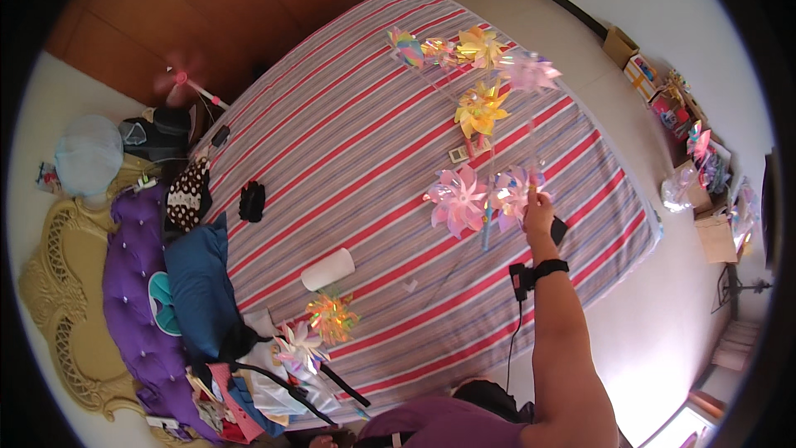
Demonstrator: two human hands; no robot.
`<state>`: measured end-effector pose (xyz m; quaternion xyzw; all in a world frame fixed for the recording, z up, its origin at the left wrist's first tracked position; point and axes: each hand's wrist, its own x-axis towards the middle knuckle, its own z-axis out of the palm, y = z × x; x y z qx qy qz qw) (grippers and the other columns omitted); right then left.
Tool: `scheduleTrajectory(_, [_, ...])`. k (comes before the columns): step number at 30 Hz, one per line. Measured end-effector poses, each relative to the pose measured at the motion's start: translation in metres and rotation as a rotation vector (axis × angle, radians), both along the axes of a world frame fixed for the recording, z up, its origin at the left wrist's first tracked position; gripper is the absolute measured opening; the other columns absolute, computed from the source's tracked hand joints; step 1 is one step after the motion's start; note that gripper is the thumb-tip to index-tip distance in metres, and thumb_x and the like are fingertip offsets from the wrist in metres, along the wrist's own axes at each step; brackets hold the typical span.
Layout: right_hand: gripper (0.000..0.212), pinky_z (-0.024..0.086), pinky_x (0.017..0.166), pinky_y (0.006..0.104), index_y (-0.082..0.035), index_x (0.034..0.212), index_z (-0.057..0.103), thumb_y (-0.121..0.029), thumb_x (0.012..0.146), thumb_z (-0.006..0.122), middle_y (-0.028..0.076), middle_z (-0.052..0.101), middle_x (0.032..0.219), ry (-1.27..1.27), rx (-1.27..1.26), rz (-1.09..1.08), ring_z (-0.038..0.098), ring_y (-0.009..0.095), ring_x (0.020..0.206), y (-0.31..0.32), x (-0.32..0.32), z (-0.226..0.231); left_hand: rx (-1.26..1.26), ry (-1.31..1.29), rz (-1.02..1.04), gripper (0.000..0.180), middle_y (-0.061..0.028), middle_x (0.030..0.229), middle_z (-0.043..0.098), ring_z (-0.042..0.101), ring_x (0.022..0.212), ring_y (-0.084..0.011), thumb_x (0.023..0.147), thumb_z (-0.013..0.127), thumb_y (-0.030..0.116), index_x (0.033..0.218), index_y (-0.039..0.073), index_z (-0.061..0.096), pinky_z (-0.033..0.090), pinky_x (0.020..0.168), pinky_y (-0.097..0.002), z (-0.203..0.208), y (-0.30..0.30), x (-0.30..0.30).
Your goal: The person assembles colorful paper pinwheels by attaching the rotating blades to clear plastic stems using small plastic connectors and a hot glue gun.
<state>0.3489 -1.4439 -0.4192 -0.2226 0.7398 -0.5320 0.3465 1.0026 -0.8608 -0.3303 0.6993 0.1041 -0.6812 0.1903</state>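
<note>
One blurred pale-pink pinwheel [532,72] over the striped bedsheet [356,174], thin stem [531,137] seemingly pinched in the fingers of the right hand [539,214] (left hand [322,441], cut off: cannot tell), is probably best held lightly, blades clear of the nearer yellow pinwheel [481,109].
</note>
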Motion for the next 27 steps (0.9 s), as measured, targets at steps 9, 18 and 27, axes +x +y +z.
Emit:
scheduleTrajectory(9, [0.044, 0.032, 0.032, 0.0293, 0.001, 0.084, 0.06, -0.043, 0.088, 0.054, 0.005, 0.051, 0.055, 0.054, 0.107, -0.07, 0.046, 0.015, 0.036, -0.11, -0.023, -0.054, 0.031, -0.411, -0.476, 0.036, -0.0074, 0.091, 0.064, 0.065, 0.074, -0.0217, 0.086, 0.052, 0.017, 0.121, 0.008, 0.046, 0.05, 0.059, -0.0329, 0.072, -0.097, -0.088])
scheduleTrajectory(18, [0.027, 0.049, 0.048, 0.0311, 0.001, 0.095, 0.056, -0.021, 0.081, 0.058, 0.008, 0.057, 0.071, -0.049, 0.2, 0.337, 0.06, 0.02, 0.062, -0.049, 0.018, -0.062, -0.024, -0.367, -0.414, 0.027, -0.0065, 0.083, 0.063, 0.063, 0.069, -0.0152, 0.089, 0.047, 0.015, 0.114, 0.006, 0.052, 0.048, 0.056, -0.025, 0.037, -0.125, -0.121])
scheduleTrajectory(27, [0.035, 0.051, 0.051, 0.0279, 0.0, 0.118, 0.052, -0.017, 0.088, 0.055, 0.012, 0.064, 0.088, -0.368, 0.573, 0.775, 0.063, 0.019, 0.063, 0.153, 0.05, -0.035, -0.274, -0.435, -0.597, 0.029, -0.011, 0.084, 0.064, 0.063, 0.074, -0.0176, 0.084, 0.048, 0.008, 0.113, 0.005, 0.056, 0.05, 0.069, -0.0295, 0.006, -0.122, -0.163])
